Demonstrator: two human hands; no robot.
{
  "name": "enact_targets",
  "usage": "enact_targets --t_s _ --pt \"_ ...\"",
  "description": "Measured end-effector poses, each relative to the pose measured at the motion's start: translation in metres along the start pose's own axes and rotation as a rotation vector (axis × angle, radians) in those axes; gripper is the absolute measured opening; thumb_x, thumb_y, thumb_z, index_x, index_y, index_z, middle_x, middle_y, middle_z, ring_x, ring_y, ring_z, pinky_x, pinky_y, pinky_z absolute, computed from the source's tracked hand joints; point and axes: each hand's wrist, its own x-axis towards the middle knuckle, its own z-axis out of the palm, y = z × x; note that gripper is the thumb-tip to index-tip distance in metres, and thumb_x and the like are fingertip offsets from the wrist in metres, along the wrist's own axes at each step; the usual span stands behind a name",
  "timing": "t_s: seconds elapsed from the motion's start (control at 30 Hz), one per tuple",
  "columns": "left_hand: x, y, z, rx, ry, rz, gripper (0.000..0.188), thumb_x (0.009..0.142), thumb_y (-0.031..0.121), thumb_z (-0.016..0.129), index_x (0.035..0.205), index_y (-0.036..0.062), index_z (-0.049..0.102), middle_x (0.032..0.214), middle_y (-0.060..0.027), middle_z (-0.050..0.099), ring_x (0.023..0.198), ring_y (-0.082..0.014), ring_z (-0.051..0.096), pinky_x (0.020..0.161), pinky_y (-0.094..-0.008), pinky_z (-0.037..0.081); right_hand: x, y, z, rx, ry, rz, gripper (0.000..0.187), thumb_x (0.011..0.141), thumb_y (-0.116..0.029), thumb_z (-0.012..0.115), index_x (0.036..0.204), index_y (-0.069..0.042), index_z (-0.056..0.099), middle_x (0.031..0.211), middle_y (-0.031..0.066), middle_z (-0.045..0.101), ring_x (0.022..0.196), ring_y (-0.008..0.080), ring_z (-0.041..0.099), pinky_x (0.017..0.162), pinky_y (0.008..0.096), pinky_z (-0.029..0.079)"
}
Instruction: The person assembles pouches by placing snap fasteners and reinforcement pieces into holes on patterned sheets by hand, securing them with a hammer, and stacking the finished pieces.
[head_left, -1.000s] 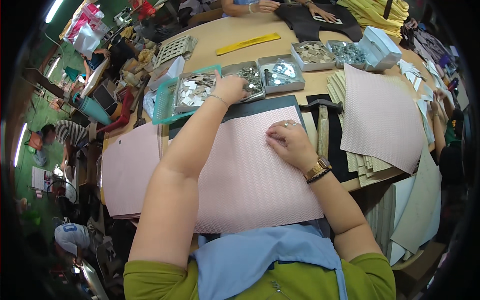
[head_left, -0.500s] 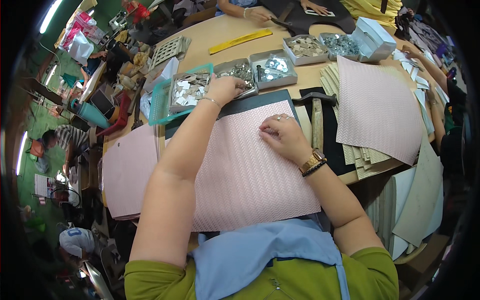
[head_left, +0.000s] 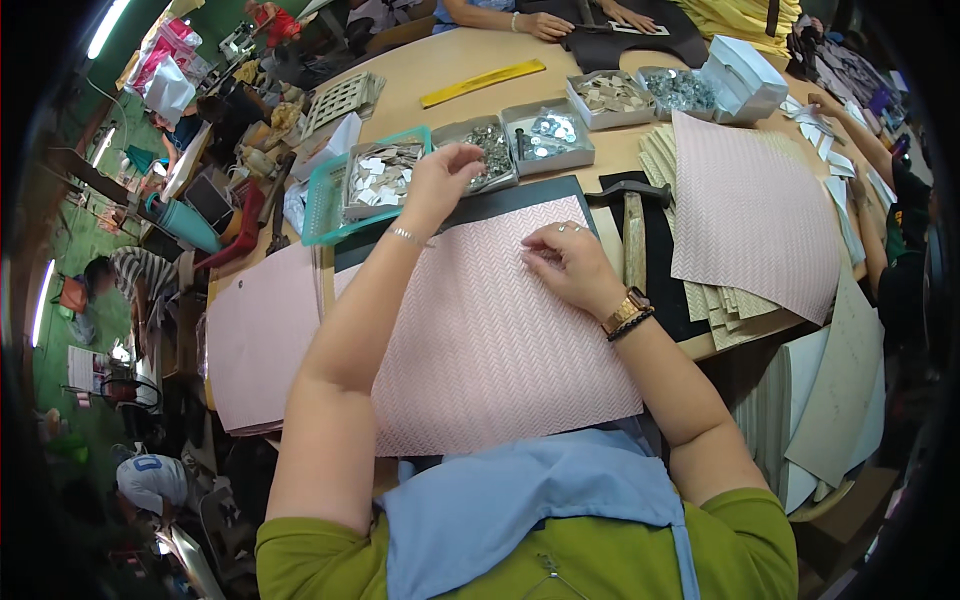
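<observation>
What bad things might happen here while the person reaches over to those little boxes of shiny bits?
The left hand reaches over the grey tray of small metal pieces, so it might knock the tray and scatter them. The hammer lies close beside the right hand, so a bump might shove it toward the table edge. The pink textured sheet hangs over the near edge toward the person's lap; with only the right hand resting on it, it may slide.

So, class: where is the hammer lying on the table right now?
In the head view, the hammer lies on a dark mat just right of the right hand, left of the stacked pink sheets.
</observation>
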Motion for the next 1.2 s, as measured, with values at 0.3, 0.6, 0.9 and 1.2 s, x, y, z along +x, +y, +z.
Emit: enact_targets --t_s 0.3,0.6,0.9,1.2 --pt "0.008 0.0 -0.01 0.331 0.206 0.064 0.02 0.094 0.007 0.074 0.113 0.0002 0.073 0.098 -0.0086 0.079 0.09 -0.015 0.076 0.082 -0.0295 0.059 0.004 -0.001 0.005 0.084 0.015 0.139 0.019 0.092 -0.012 0.078 0.107 -0.001 0.077 0.094 0.0135 0.076 0.086 0.0251 0.072 0.081 0.0362 0.058" --pt "0.013 -0.025 -0.015 0.353 0.181 0.005 0.021 0.094 0.011 0.071 0.113 0.0033 0.075 0.105 -0.0121 0.079 0.092 -0.0231 0.077 0.085 -0.0354 0.06 0.001 0.005 0.006 0.114 0.033 0.126 0.018 0.093 -0.013 0.078 0.107 -0.002 0.078 0.093 0.0123 0.075 0.082 0.0226 0.07 0.078 0.0345 0.057" --pt "0.029 -0.013 0.015 0.981 -0.132 0.013 0.028 0.095 0.015 0.061 0.115 0.02 0.081 0.111 -0.0168 0.078 0.106 -0.0345 0.075 0.091 -0.0477 0.058 0.002 0.0 0.004 0.111 0.022 0.17 0.018 0.092 -0.014 0.078 0.106 -0.002 0.078 0.092 0.0127 0.075 0.084 0.0234 0.069 0.079 0.035 0.057" --pt "0.041 -0.045 0.007 0.975 -0.162 -0.025 0.016 0.088 0.014 0.074 0.101 0.0129 0.081 0.1 -0.0162 0.077 0.099 -0.0364 0.073 0.087 -0.0474 0.058 0.004 0.001 0.003 0.108 0.001 0.167 0.017 0.094 -0.013 0.077 0.106 -0.002 0.077 0.094 0.0118 0.074 0.086 0.0214 0.07 0.08 0.0336 0.057"
